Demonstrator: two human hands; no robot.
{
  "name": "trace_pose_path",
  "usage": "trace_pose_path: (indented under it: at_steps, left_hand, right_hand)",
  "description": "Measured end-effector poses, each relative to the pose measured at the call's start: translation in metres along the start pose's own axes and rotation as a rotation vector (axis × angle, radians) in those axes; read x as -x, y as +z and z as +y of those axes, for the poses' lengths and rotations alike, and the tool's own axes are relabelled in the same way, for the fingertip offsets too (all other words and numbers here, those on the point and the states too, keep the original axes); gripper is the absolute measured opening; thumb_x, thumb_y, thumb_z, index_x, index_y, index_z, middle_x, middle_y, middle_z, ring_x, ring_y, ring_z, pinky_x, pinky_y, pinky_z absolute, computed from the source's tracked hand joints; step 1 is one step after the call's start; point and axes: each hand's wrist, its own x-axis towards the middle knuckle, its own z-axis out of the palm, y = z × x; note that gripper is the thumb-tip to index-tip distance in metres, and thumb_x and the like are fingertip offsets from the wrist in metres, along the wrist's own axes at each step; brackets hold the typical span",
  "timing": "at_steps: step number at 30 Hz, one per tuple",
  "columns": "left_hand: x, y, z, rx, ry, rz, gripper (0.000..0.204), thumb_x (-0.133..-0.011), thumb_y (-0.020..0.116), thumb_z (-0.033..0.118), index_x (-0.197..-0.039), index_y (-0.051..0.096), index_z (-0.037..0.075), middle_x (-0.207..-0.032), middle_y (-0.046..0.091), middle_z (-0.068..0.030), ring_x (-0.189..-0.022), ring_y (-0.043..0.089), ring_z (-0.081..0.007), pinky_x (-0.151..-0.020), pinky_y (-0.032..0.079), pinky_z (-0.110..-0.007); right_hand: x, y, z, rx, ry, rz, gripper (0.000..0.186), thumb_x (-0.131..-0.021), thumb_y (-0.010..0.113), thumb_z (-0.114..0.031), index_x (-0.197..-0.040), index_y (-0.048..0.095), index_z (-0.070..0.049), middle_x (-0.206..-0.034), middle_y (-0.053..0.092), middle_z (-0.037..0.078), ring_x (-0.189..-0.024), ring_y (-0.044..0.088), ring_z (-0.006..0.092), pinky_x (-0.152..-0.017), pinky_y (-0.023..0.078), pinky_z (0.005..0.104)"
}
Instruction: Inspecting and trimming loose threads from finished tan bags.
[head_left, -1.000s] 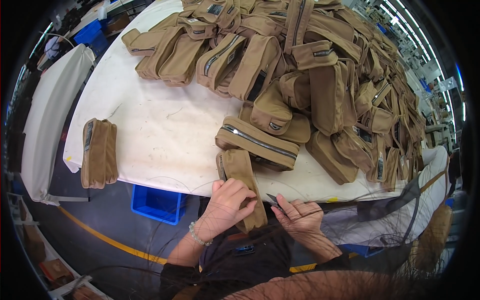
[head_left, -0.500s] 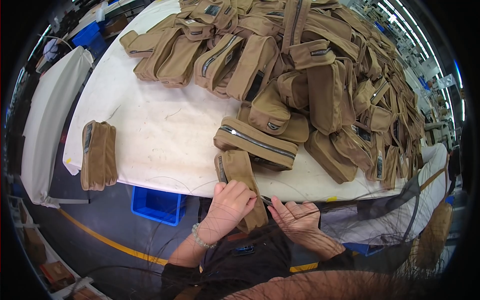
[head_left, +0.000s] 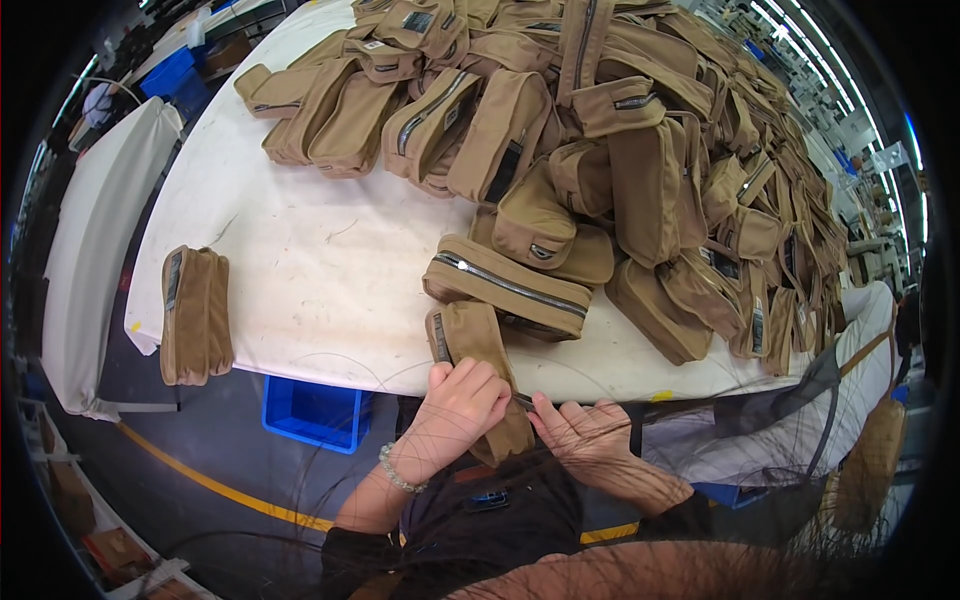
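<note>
My left hand [head_left: 464,408] is closed on a brown fabric zip pouch [head_left: 480,338], pressing its side near the table's front edge. The pouch stands partly on the table, and its lower end hangs over the edge toward me. At the pouch's right side my right hand [head_left: 583,436] pinches a small, thin dark tool [head_left: 523,401], its tip against the pouch; its exact kind is hidden by my fingers. Just behind lies another brown pouch [head_left: 510,292] with a dark zipper along its top. A single brown pouch [head_left: 196,315] stands apart at the table's left edge.
A large pile of brown pouches [head_left: 640,190] covers the back and right of the white-covered table [head_left: 290,260]. Below the front edge sits a blue bin [head_left: 315,412]. White cloth [head_left: 690,450] hangs at the right, and a covered stand [head_left: 95,260] is at the left.
My right hand has moved slightly left, bringing the dark tool up against the pouch. My left hand keeps its hold, and the whole view has shifted a little.
</note>
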Motion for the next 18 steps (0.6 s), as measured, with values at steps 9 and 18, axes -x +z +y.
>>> trace_pose_path:
  at_steps: [9, 18]
  left_hand:
    - [-0.001, -0.0019, 0.0004, 0.013, 0.024, -0.011, 0.015, -0.071, 0.068, 0.01, -0.082, 0.058, 0.013, -0.078, 0.05, 0.0004, -0.079, 0.052, -0.0161, -0.072, 0.033, -0.032]
    - [-0.0022, -0.0025, 0.0002, 0.025, 0.033, -0.008, 0.016, -0.071, 0.068, 0.009, -0.082, 0.057, 0.013, -0.078, 0.05, 0.0004, -0.079, 0.052, -0.0161, -0.072, 0.032, -0.032]
  right_hand:
    - [-0.002, -0.0003, 0.0004, 0.021, -0.038, -0.016, 0.025, -0.079, 0.07, -0.016, -0.099, 0.068, -0.001, -0.057, 0.039, -0.003, -0.042, 0.038, 0.0092, -0.044, 0.027, 0.0258]
    - [0.0038, 0.0046, 0.0029, 0.027, -0.061, -0.008, 0.023, -0.079, 0.068, -0.014, -0.099, 0.068, -0.002, -0.057, 0.038, -0.003, -0.042, 0.037, 0.0092, -0.044, 0.027, 0.0258]
